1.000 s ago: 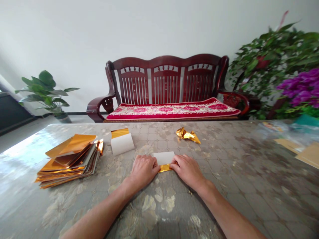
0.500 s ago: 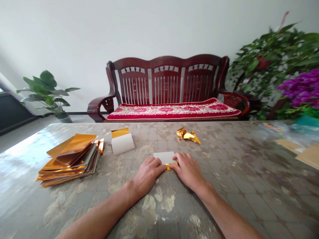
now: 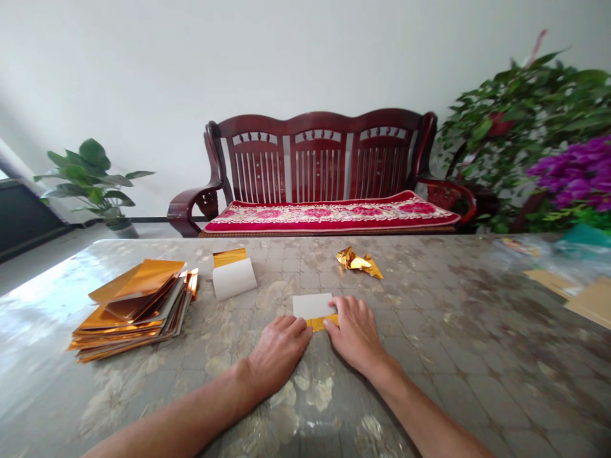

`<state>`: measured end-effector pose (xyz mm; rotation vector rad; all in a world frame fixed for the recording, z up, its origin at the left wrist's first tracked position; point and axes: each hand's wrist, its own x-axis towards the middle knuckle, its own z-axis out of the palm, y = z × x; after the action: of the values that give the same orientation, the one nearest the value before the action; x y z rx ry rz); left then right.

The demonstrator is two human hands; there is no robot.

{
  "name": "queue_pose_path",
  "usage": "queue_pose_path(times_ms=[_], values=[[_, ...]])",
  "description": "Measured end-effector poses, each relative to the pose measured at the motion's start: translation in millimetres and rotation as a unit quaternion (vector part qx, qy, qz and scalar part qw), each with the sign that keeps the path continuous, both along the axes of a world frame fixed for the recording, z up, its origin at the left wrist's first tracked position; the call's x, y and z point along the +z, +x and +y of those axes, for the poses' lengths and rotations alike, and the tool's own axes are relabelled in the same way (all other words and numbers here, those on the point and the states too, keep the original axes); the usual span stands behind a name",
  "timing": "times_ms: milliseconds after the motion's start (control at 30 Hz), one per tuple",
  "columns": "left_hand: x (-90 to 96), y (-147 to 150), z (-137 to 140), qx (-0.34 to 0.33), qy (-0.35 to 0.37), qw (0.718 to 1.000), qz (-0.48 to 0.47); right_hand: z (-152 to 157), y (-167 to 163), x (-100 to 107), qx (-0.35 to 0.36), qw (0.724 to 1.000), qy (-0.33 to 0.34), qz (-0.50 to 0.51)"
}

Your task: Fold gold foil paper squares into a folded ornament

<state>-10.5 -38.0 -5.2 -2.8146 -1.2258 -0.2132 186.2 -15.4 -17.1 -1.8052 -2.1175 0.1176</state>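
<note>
Drawn back a little since a moment ago, the left hand point(image 3: 281, 350) bares more gold strip point(image 3: 318, 323). On the table point(image 3: 477, 331) sits a stack point(image 3: 128, 312) of gold paper. The right hand point(image 3: 356, 334) and left bend their fingers; whether they pinch, I cannot tell. Just right of the stack lies a curled sheet point(image 3: 235, 278); well right, under the fingertips, that strip's white sheet point(image 3: 310, 306); slightly farther right, crumpled foil point(image 3: 356, 261).

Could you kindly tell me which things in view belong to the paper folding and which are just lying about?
Likely part of the job:
the sheet at the left hand and right hand;
the stack of gold paper;
the curled sheet.

Probably just around the place:
brown card;
purple flowers;
potted plant;
bench.
Crumpled foil: cannot tell.
</note>
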Motion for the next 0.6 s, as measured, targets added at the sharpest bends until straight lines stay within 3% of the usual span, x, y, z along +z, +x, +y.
queue_pose_path(times_ms=[200,400,600], values=[[0.3,-7.7,-4.5,0.000,-0.004,1.000,-0.001,4.4,15.7,-2.8,0.002,1.000,-0.004,0.007],[6.1,-11.7,9.5,-0.018,0.027,0.999,0.030,-2.0,13.6,4.3,0.084,0.996,0.029,0.017],[4.6,-6.0,23.7,0.064,0.012,0.998,0.016,-10.6,1.2,11.3,0.072,0.997,0.016,0.001]])
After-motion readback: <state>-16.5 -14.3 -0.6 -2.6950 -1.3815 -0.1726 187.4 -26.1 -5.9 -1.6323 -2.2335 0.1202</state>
